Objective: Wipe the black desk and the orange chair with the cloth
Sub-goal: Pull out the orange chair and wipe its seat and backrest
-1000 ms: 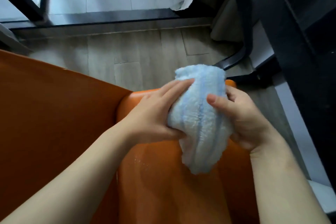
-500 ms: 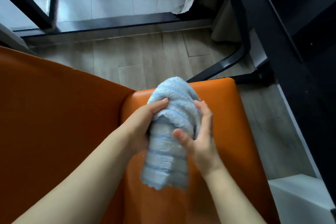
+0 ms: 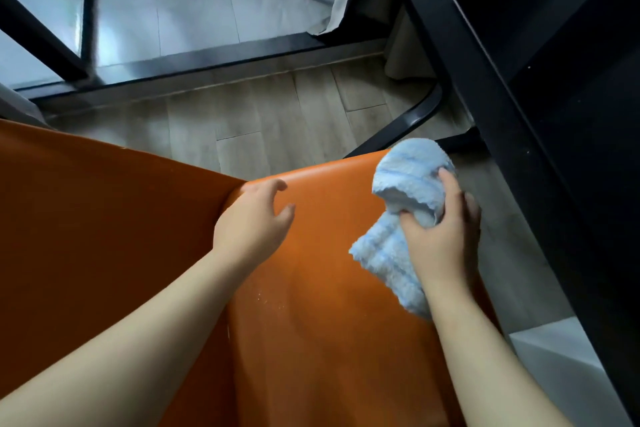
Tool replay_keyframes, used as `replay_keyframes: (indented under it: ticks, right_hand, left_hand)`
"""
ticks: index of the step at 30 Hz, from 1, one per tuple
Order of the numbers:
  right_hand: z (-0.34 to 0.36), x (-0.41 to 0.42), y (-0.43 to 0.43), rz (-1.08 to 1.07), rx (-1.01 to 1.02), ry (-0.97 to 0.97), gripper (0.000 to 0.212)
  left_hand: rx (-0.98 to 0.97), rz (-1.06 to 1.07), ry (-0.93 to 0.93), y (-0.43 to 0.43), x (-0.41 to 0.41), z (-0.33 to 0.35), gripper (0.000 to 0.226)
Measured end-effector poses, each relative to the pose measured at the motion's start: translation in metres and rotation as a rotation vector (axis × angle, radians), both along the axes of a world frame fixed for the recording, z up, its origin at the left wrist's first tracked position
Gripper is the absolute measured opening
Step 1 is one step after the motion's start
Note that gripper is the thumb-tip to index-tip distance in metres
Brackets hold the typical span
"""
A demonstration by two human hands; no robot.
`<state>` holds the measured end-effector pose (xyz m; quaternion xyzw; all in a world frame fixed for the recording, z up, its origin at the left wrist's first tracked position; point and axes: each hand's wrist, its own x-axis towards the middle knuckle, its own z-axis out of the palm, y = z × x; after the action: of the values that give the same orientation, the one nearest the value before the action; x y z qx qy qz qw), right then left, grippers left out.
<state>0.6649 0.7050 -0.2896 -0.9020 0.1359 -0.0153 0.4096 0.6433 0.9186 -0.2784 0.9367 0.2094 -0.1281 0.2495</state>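
Over orange chair [image 3: 329,288], right hand [image 3: 440,239] grips bunched cloth [image 3: 405,208], seemingly pointing away.

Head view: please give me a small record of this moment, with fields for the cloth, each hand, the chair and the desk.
cloth: light blue cloth, bunched, over the right front part of the seat
right hand: right hand grips the cloth
left hand: left hand holds nothing, fingers loosely curled, near where seat and backrest meet
chair: orange chair, small pale specks on the seat
desk: black desk, at the right of the chair
floor: wooden floor
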Motion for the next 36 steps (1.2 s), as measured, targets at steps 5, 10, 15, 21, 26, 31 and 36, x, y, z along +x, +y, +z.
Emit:
replay_keyframes:
  ticks: [5,10,15,21,26,31,36]
  right_hand:
    - [0.002,0.012,0.016,0.161,-0.223,0.119,0.069]
    - [-0.007,0.010,0.097,0.442,-0.516,0.190,0.064]
    - [-0.059,0.002,0.199,0.792,-0.651,0.293,0.062]
    - [-0.092,0.019,0.189,0.864,-0.740,0.283,0.051]
    - [-0.081,0.061,0.069,0.342,-0.672,0.365,0.038]
    - [-0.077,0.080,0.050,0.054,-0.645,0.474,0.049]
    - [-0.093,0.027,0.176,0.637,-0.646,0.369,0.065]
  left_hand:
    - [0.168,-0.141,0.082,0.038,-0.003,-0.039,0.055]
    - [-0.035,0.074,-0.172,0.062,-0.012,-0.052,0.054]
    - [-0.243,0.385,-0.350,0.068,-0.029,-0.058,0.052]
    - [-0.263,0.285,-0.244,0.071,-0.032,-0.080,0.056]
    - [-0.127,0.119,-0.084,0.069,-0.024,-0.087,0.054]
    - [-0.072,0.102,0.041,0.067,-0.014,-0.100,0.057]
    - [-0.027,0.059,0.054,0.074,-0.007,-0.100,0.042]
